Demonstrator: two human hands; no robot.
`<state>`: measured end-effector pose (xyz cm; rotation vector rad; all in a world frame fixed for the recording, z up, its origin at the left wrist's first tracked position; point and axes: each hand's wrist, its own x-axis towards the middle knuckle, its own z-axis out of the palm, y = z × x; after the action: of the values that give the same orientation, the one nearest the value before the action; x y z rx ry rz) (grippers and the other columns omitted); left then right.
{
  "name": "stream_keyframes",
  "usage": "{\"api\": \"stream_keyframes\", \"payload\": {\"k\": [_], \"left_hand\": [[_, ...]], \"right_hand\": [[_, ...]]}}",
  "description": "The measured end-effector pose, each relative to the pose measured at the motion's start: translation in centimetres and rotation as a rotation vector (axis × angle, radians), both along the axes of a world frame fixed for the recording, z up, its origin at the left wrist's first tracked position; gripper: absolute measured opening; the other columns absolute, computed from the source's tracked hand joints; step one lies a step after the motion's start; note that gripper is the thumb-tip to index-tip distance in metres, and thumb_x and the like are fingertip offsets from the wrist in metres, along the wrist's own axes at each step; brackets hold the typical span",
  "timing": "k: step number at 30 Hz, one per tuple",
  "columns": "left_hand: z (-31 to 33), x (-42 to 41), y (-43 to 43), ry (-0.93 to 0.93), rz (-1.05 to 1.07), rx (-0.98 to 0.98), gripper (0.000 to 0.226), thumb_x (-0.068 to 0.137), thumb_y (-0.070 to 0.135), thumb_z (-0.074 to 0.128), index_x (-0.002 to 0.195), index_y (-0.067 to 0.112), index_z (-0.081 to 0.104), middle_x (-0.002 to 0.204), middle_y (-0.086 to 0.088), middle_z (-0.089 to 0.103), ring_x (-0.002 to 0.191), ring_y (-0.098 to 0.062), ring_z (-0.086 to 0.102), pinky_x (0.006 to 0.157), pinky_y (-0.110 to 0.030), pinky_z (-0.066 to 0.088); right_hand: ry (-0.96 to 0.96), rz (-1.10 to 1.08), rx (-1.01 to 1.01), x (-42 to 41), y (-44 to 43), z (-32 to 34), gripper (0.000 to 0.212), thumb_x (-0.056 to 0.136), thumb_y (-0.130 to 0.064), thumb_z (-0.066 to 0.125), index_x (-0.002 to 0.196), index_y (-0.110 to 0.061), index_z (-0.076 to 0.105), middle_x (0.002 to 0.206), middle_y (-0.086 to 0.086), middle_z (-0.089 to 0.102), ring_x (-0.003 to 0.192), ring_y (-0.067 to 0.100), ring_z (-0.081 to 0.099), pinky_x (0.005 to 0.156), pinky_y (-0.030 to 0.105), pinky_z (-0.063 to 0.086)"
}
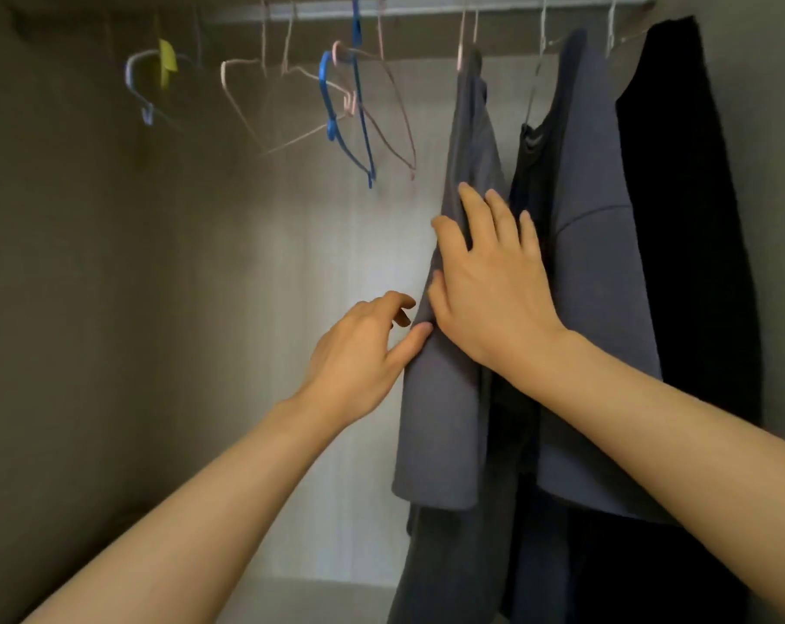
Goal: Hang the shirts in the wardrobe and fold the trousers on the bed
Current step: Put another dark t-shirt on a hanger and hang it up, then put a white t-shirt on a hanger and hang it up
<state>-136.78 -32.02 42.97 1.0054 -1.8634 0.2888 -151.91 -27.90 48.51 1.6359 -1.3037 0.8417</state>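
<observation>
A grey-blue shirt [444, 398] hangs from a pink hanger on the wardrobe rail [426, 9], right of centre. My right hand [489, 281] lies flat against its side with the fingers spread and straight. My left hand [363, 353] reaches in from the left, fingers loosely curved, its thumb touching the shirt's left edge. Right of that shirt hang a second grey-blue shirt [597, 308] and a black garment [687, 218]. A dark top shows between the two grey-blue shirts. No trousers or bed are in view.
Several bare hangers dangle from the rail to the left: pink wire hangers [246, 110], a blue hanger [363, 128] and a white hanger [140, 83] with a yellow clip. The wardrobe's left wall [66, 308] and pale back panel [336, 263] enclose the space.
</observation>
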Motion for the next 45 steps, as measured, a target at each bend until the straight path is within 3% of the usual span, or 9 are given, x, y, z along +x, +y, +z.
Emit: {"api": "stream_keyframes", "payload": {"k": [7, 12, 16, 21, 25, 33, 37, 40, 45], "left_hand": [[-3.8, 4.3, 8.3, -0.002, 0.268, 0.023, 0.034, 0.1, 0.043, 0.046, 0.128, 0.024, 0.054, 0.11, 0.012, 0.064, 0.106, -0.012, 0.057, 0.089, -0.039, 0.051], [-6.4, 8.4, 15.3, -0.043, 0.438, 0.01, 0.031, 0.099, 0.037, 0.047, 0.124, 0.022, 0.057, 0.101, 0.019, 0.056, 0.102, -0.011, 0.055, 0.085, -0.038, 0.05], [-9.2, 12.4, 20.7, -0.067, 0.608, 0.062, 0.034, 0.098, 0.043, 0.041, 0.125, 0.026, 0.054, 0.107, 0.01, 0.063, 0.098, -0.011, 0.055, 0.079, -0.035, 0.05], [-14.7, 17.3, 27.8, -0.033, 0.794, 0.103, 0.033, 0.096, 0.036, 0.05, 0.124, 0.022, 0.059, 0.095, 0.015, 0.057, 0.09, -0.008, 0.055, 0.072, -0.035, 0.052], [-19.4, 21.4, 33.2, -0.011, 0.912, 0.23, 0.032, 0.094, 0.029, 0.055, 0.124, 0.018, 0.061, 0.097, 0.008, 0.065, 0.094, -0.015, 0.061, 0.075, -0.039, 0.055], [-28.5, 30.4, 44.2, 0.108, 1.117, 0.426, 0.024, 0.092, 0.016, 0.063, 0.116, 0.015, 0.065, 0.092, 0.005, 0.063, 0.076, -0.017, 0.058, 0.064, -0.04, 0.055], [-33.6, 34.6, 50.1, 0.304, 1.246, 0.52, 0.026, 0.093, 0.024, 0.057, 0.118, 0.021, 0.063, 0.094, 0.008, 0.061, 0.083, -0.013, 0.058, 0.067, -0.034, 0.051], [-37.2, 37.1, 53.6, 0.385, 1.327, 0.561, 0.021, 0.091, 0.017, 0.062, 0.111, 0.021, 0.065, 0.085, 0.012, 0.059, 0.08, -0.011, 0.056, 0.063, -0.03, 0.046], [-42.5, 40.1, 56.0, 0.564, 1.396, 0.713, 0.019, 0.093, 0.015, 0.061, 0.111, 0.018, 0.065, 0.086, 0.009, 0.061, 0.086, -0.015, 0.058, 0.067, -0.033, 0.047]], "right_hand": [[-0.027, 0.255, 0.097, 1.9, 3.0, -5.0, 0.054, 0.093, -0.027, 0.049, 0.143, -0.012, 0.037, 0.157, 0.015, 0.025, 0.147, 0.038, 0.014, 0.117, 0.058, 0.017], [-0.012, 0.494, 0.169, 5.5, 5.9, -8.7, 0.053, 0.09, -0.024, 0.051, 0.141, -0.011, 0.043, 0.145, 0.011, 0.042, 0.144, 0.037, 0.024, 0.115, 0.056, 0.021], [0.004, 0.758, 0.233, 9.6, 8.6, -11.5, 0.049, 0.092, -0.019, 0.052, 0.139, -0.01, 0.046, 0.139, 0.009, 0.051, 0.142, 0.033, 0.031, 0.116, 0.054, 0.023], [0.084, 1.041, 0.324, 16.4, 12.6, -17.1, 0.045, 0.089, -0.012, 0.055, 0.133, -0.005, 0.054, 0.13, 0.01, 0.059, 0.138, 0.033, 0.039, 0.115, 0.053, 0.026], [0.153, 1.216, 0.425, 22.3, 16.0, -22.2, 0.041, 0.086, -0.01, 0.061, 0.126, -0.003, 0.058, 0.124, 0.014, 0.062, 0.134, 0.036, 0.044, 0.111, 0.057, 0.032], [0.27, 1.365, 0.685, 34.5, 22.1, -31.3, 0.036, 0.09, -0.011, 0.057, 0.125, -0.003, 0.059, 0.122, 0.013, 0.063, 0.13, 0.034, 0.047, 0.113, 0.049, 0.032], [0.321, 1.382, 0.809, 39.9, 25.0, -36.3, 0.034, 0.09, -0.01, 0.057, 0.124, -0.002, 0.06, 0.118, 0.014, 0.064, 0.125, 0.035, 0.051, 0.109, 0.047, 0.036], [0.354, 1.394, 0.895, 43.4, 26.7, -40.0, 0.032, 0.089, -0.009, 0.06, 0.12, -0.001, 0.062, 0.114, 0.016, 0.065, 0.119, 0.036, 0.055, 0.104, 0.045, 0.041], [0.504, 1.341, 1.089, 48.3, 28.7, -46.1, 0.036, 0.094, -0.013, 0.05, 0.129, -0.005, 0.056, 0.121, 0.01, 0.06, 0.121, 0.029, 0.049, 0.106, 0.035, 0.035]]}}
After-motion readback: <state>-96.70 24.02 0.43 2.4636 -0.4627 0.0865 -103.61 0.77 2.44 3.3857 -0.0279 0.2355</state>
